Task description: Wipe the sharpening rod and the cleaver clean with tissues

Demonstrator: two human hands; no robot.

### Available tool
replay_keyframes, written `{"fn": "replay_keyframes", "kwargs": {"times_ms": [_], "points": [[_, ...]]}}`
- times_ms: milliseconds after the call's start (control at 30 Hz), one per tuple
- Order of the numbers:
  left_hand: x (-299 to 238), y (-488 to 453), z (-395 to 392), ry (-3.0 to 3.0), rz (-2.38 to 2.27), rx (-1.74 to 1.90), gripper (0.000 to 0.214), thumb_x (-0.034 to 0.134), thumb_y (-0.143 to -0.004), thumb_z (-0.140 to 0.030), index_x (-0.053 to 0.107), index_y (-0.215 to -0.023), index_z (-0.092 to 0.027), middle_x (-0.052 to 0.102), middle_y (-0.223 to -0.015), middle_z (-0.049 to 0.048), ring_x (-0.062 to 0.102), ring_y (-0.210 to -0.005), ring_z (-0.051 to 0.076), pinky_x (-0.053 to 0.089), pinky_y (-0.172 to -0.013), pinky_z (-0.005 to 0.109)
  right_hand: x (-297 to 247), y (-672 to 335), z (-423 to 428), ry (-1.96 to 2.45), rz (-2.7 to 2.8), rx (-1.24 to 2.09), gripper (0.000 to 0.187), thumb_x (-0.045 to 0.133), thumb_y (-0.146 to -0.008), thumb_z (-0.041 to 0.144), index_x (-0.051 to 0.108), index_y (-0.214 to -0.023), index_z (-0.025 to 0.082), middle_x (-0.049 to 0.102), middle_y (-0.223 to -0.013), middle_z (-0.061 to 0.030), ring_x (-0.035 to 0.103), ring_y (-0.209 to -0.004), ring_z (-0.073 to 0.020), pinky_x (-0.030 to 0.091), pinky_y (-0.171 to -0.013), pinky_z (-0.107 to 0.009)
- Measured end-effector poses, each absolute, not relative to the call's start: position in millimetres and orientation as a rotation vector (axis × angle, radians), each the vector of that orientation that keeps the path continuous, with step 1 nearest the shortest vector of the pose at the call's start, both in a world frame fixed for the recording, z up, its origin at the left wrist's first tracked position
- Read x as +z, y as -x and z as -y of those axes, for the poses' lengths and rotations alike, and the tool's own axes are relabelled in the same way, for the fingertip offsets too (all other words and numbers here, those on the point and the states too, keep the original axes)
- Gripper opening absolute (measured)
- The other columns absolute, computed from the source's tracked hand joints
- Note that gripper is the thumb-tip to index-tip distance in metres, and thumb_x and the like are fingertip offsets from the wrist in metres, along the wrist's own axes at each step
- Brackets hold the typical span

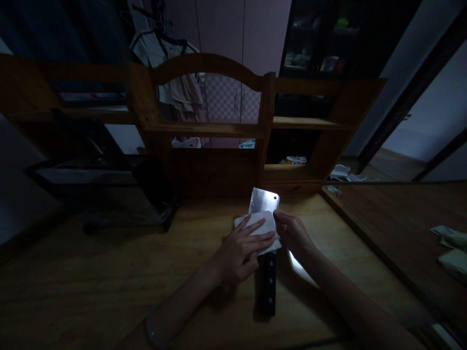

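Observation:
A cleaver (263, 198) lies on the wooden desk, its shiny blade with a small hole pointing away from me and its black riveted handle (270, 284) toward me. Folded white paper (268, 222) covers the middle of the blade. My left hand (243, 248) rests flat on the paper with fingers spread. At the paper's right side, my right hand (292, 231) has its fingers pinched together on the edge; whether the blade is also in that pinch is hidden.
A wooden shelf unit (207, 129) stands along the back of the desk (175, 282). On the left sits a dark framed object (98, 175). Bright light falls beside my right wrist. A brown surface (408, 228) with crumpled cloth or paper (454, 248) lies to the right.

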State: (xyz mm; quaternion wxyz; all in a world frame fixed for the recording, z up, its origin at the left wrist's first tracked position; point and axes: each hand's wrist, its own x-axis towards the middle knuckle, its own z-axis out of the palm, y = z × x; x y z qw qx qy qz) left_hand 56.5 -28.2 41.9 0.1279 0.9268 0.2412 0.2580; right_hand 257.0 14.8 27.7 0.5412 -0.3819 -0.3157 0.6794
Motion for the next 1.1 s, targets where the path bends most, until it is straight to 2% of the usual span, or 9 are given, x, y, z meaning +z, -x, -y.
{"fn": "replay_keyframes", "kwargs": {"times_ms": [200, 333, 400, 567, 667, 767, 833, 967, 1100], "points": [[40, -61, 28, -2.664, -0.780, 0.829, 0.046, 0.045, -0.091, -0.021, 0.053, -0.136, -0.027, 0.050, -0.143, -0.0008, 0.024, -0.144, 0.023, 0.009, -0.119, 0.053, 33, -254, -11, 0.895, 0.749, 1.598, 0.008, 0.070, -0.075, 0.023, 0.070, -0.077, 0.016, 0.073, -0.075, -0.0051, 0.066, -0.065, -0.0183, 0.051, -0.061, -0.027], [37, -64, 26, -2.655, -0.847, 0.869, 0.042, 0.047, -0.094, -0.024, 0.053, -0.135, -0.028, 0.048, -0.145, -0.0009, 0.025, -0.144, 0.021, 0.011, -0.120, 0.050, 32, -254, -11, 0.896, 0.764, 1.582, 0.010, 0.071, -0.075, 0.024, 0.071, -0.079, 0.015, 0.073, -0.079, -0.0053, 0.066, -0.069, -0.0186, 0.051, -0.064, -0.027], [34, -65, 25, -2.629, -0.910, 0.884, 0.041, 0.047, -0.095, -0.024, 0.053, -0.135, -0.030, 0.041, -0.150, -0.0010, 0.024, -0.144, 0.020, 0.014, -0.119, 0.050, 30, -254, -11, 0.898, 0.772, 1.565, 0.010, 0.072, -0.074, 0.024, 0.071, -0.079, 0.016, 0.073, -0.078, -0.0044, 0.065, -0.069, -0.0176, 0.050, -0.063, -0.026], [28, -68, 23, -2.399, -1.074, 1.005, 0.041, 0.046, -0.096, -0.029, 0.052, -0.137, -0.032, 0.011, -0.160, -0.0027, 0.011, -0.147, 0.024, 0.020, -0.118, 0.046, 29, -255, -11, 0.900, 0.803, 1.579, 0.018, 0.071, -0.076, 0.030, 0.072, -0.086, 0.015, 0.074, -0.081, -0.0052, 0.065, -0.068, -0.0180, 0.049, -0.062, -0.026], [25, -69, 20, -2.182, -1.106, 1.075, 0.048, 0.045, -0.097, -0.032, 0.041, -0.144, -0.032, 0.005, -0.161, -0.0014, 0.011, -0.147, 0.024, 0.019, -0.118, 0.044, 30, -255, -10, 0.916, 0.811, 1.574, 0.018, 0.071, -0.076, 0.031, 0.072, -0.086, 0.016, 0.074, -0.079, -0.0051, 0.065, -0.068, -0.0181, 0.049, -0.065, -0.027], [21, -70, 18, -1.987, -1.073, 1.125, 0.060, 0.049, -0.095, -0.034, 0.026, -0.151, -0.029, 0.017, -0.160, 0.0037, 0.020, -0.145, 0.023, 0.022, -0.117, 0.041, 32, -256, -10, 0.928, 0.830, 1.563, 0.018, 0.069, -0.077, 0.031, 0.072, -0.086, 0.016, 0.074, -0.082, -0.0056, 0.065, -0.070, -0.0187, 0.049, -0.068, -0.028], [18, -70, 17, -1.884, -1.038, 1.153, 0.064, 0.052, -0.094, -0.033, 0.025, -0.151, -0.027, 0.029, -0.156, 0.0058, 0.031, -0.141, 0.024, 0.028, -0.115, 0.039, 32, -255, -10, 0.931, 0.839, 1.564, 0.018, 0.069, -0.078, 0.031, 0.073, -0.087, 0.016, 0.074, -0.085, -0.0063, 0.065, -0.072, -0.0193, 0.049, -0.069, -0.029], [17, -71, 16, -1.669, -1.017, 1.225, 0.061, 0.058, -0.090, -0.032, 0.038, -0.146, -0.024, 0.045, -0.147, 0.0067, 0.046, -0.132, 0.025, 0.036, -0.109, 0.037, 32, -255, -10, 0.922, 0.838, 1.562, 0.016, 0.070, -0.077, 0.031, 0.073, -0.086, 0.017, 0.074, -0.087, -0.0067, 0.066, -0.075, -0.0202, 0.049, -0.071, -0.030], [15, -69, 11, -1.466, -0.959, 1.294, 0.055, 0.062, -0.087, -0.035, 0.049, -0.140, -0.022, 0.051, -0.142, 0.0075, 0.053, -0.126, 0.026, 0.041, -0.105, 0.036, 33, -254, -10, 0.931, 0.838, 1.549, 0.014, 0.070, -0.078, 0.029, 0.073, -0.085, 0.018, 0.074, -0.087, -0.0060, 0.066, -0.076, -0.0198, 0.049, -0.073, -0.030]]}}
